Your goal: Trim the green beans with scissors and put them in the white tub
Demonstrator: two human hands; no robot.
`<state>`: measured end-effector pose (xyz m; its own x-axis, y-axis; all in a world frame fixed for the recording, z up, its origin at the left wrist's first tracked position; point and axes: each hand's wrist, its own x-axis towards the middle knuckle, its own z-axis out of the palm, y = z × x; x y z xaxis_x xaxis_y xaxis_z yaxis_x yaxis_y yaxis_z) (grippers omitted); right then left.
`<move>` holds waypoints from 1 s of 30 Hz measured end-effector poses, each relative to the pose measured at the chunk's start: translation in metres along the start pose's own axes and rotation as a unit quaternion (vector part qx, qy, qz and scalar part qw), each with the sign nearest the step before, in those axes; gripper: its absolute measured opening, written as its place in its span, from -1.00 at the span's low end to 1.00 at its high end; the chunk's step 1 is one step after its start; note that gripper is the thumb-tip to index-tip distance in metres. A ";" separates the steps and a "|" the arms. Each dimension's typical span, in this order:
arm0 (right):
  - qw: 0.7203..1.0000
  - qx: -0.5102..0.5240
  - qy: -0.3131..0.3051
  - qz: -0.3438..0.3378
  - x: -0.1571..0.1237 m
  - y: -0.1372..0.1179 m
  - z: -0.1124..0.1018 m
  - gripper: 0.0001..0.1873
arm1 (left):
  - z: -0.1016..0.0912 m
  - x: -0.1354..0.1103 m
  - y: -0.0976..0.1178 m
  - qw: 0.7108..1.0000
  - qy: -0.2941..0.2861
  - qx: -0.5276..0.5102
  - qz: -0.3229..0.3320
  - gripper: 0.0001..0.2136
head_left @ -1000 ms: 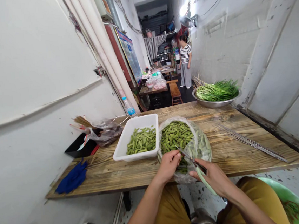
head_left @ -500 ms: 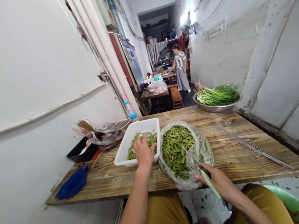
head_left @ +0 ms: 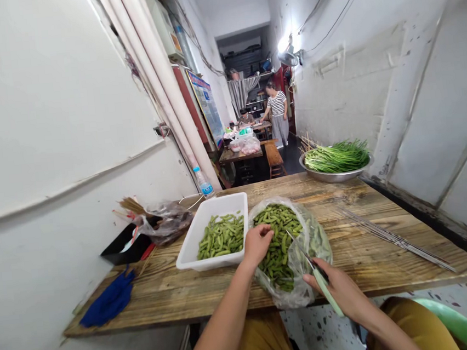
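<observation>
A clear plastic bag [head_left: 321,239] of green soybean pods [head_left: 282,226] lies open on the wooden table [head_left: 372,238]. My left hand [head_left: 257,243] reaches into the bag from the left, fingers curled down among the pods. My right hand [head_left: 338,288] sits at the table's near edge, closed on scissors [head_left: 313,269] with a pale green handle, blades pointing up over the bag. A white tray [head_left: 202,222] holding more pods [head_left: 222,235] stands just left of the bag.
A metal bowl [head_left: 335,175] of long green stalks is at the far right corner. Thin metal skewers [head_left: 392,238] lie on the right. A blue cloth [head_left: 109,301], a black tray [head_left: 120,249] and a water bottle [head_left: 204,181] are at the left. A person [head_left: 278,113] stands far down the corridor.
My left hand moved from the white tray to the right, into the bag of pods. My right hand stayed in place with the scissors. The view tilted up slightly.
</observation>
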<state>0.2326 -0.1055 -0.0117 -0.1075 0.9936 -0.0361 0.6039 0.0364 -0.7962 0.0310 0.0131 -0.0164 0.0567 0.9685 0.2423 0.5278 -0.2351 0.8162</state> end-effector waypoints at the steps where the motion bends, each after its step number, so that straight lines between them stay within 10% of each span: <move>1: 1.000 -0.006 0.006 -0.001 0.001 -0.001 0.000 -0.37 | 0.000 -0.004 0.001 0.998 -0.022 -0.051 -0.016 -0.81; 10: 0.997 -0.056 0.024 -0.055 0.008 -0.010 -0.001 -0.48 | -0.004 -0.034 0.026 0.971 -0.119 -0.205 -0.041 -0.75; 30: 0.989 -0.119 0.035 -0.076 -0.002 -0.014 -0.001 -0.39 | -0.013 -0.054 0.037 0.977 -0.143 -0.156 0.023 -0.82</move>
<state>0.2252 -0.1078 0.0006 -0.1615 0.9793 0.1219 0.7548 0.2021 -0.6241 0.0365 -0.0486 0.0076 0.3318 0.9290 0.1637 0.2366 -0.2499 0.9389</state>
